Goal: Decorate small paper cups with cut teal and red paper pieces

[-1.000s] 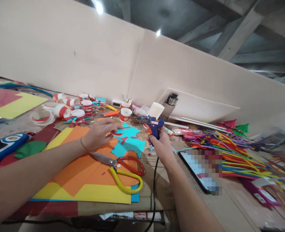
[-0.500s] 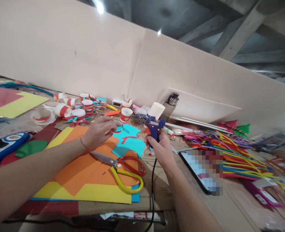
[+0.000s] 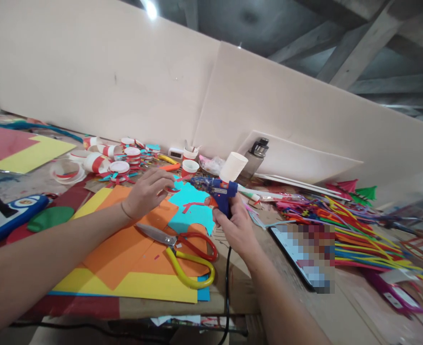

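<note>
My right hand (image 3: 237, 225) is closed round the handle of a blue glue gun (image 3: 222, 194). Its nozzle points left, and a white glue stick (image 3: 252, 190) sticks out of the back. My left hand (image 3: 150, 191) is closed in a pinch left of the nozzle, with a small red paper strip (image 3: 171, 190) at its fingertips. Beneath the hands lie turquoise paper (image 3: 191, 218), with red strips on it, and orange paper (image 3: 114, 251). Scissors (image 3: 177, 247) with one red and one yellow handle rest on the sheets, in front of my left wrist.
Behind stand paper cups (image 3: 189, 167), a stack of white cups (image 3: 234, 166) and a bottle (image 3: 256, 155). Cut cup pieces (image 3: 120, 167) crowd the back left. A phone (image 3: 299, 256) and coloured pipe cleaners (image 3: 355, 235) lie at right. The glue gun's black cord (image 3: 227, 287) hangs over the table edge.
The glue gun has moved left and slightly down, its nozzle nearer my left fingertips. My left hand has risen slightly with the red strip. The view has shifted a little.
</note>
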Motion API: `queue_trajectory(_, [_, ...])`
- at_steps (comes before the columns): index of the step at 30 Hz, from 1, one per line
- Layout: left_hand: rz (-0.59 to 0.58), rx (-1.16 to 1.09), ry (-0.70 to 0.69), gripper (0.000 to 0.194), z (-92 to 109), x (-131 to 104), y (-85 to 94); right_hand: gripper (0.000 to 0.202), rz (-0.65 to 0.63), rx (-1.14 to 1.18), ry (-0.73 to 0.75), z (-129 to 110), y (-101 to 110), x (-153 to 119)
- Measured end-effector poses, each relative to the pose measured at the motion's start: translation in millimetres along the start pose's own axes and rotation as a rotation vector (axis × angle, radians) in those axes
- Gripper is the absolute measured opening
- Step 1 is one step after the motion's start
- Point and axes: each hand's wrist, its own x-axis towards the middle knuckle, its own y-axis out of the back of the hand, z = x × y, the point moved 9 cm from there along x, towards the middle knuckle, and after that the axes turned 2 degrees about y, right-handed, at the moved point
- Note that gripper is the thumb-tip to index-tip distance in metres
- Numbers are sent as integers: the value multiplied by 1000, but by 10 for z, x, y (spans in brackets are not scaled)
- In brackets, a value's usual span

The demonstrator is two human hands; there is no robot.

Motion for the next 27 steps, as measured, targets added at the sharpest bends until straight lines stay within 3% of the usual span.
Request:
queue_trajectory(7, [21, 35, -11, 25, 0, 5, 23, 33, -112, 27, 31, -85, -134, -31])
queue_trajectory(27, [-32, 175, 35, 17, -3, -5, -2, 37, -153, -80, 45, -85, -198, -52])
